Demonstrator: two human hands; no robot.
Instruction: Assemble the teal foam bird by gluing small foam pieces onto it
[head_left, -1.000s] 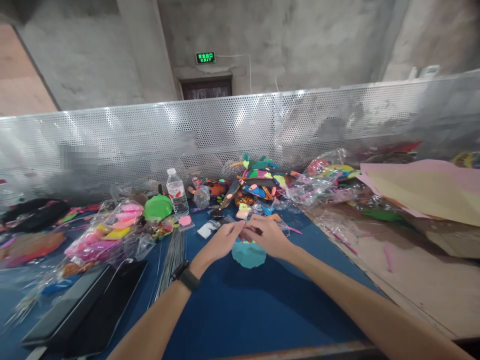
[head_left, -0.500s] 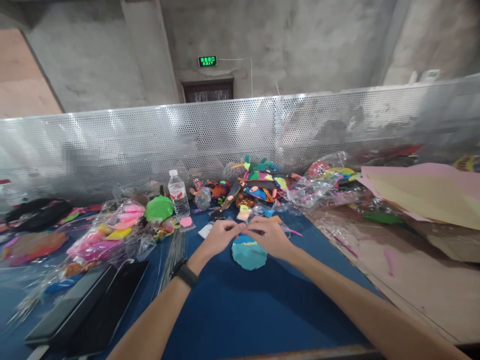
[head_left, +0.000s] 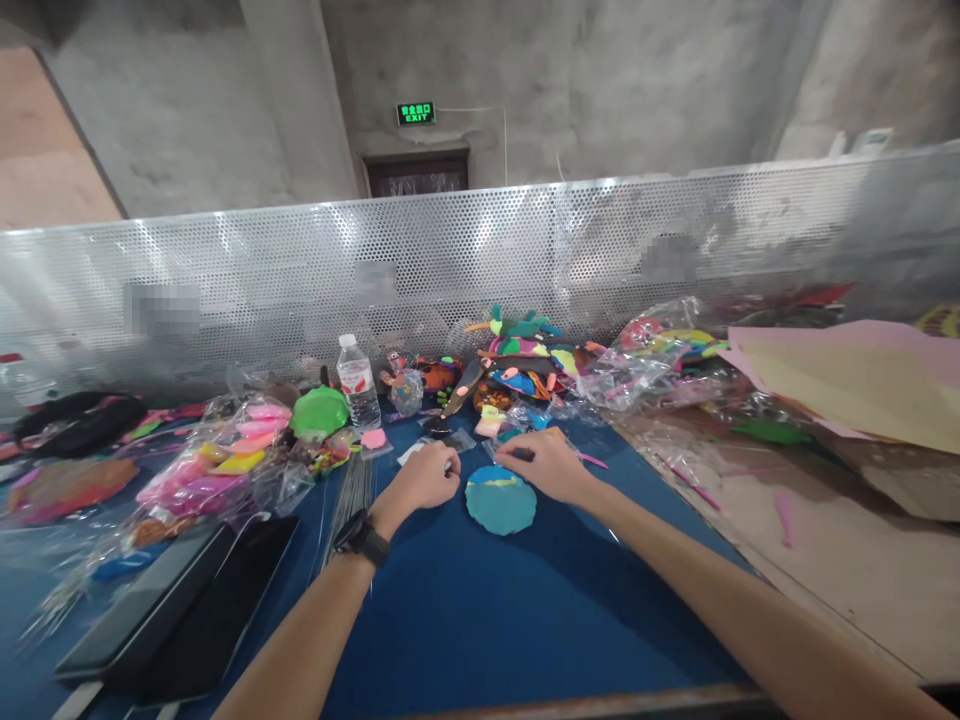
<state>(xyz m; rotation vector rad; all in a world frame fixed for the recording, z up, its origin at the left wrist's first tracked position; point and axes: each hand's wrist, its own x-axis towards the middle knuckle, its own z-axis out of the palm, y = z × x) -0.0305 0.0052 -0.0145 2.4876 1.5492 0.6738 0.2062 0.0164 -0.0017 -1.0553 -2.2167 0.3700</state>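
A flat teal clay disc (head_left: 501, 503) with a blue and yellow patch at its top edge lies on the blue table (head_left: 525, 620). To its upper left, my left hand (head_left: 427, 476) is closed, with a small dark bit at the fingertips that is too small to name. My right hand (head_left: 544, 462) hovers by the disc's upper right edge, fingers curled in a pinch; what they hold, if anything, is too small to tell. A pale yellow and pink clay piece (head_left: 491, 420) sits just beyond the hands.
A water bottle (head_left: 359, 384) stands behind my left hand. Colourful clay figures (head_left: 517, 365) are heaped at the back. Bagged clay (head_left: 247, 450) and two dark phone-like slabs (head_left: 217, 610) lie left. On the right are cardboard (head_left: 810, 540) and pink-edged sheets (head_left: 855, 380).
My hands, which met fingertip to fingertip above the disc, have moved apart, left hand to the left and right hand slightly right. More of the disc's top now shows.
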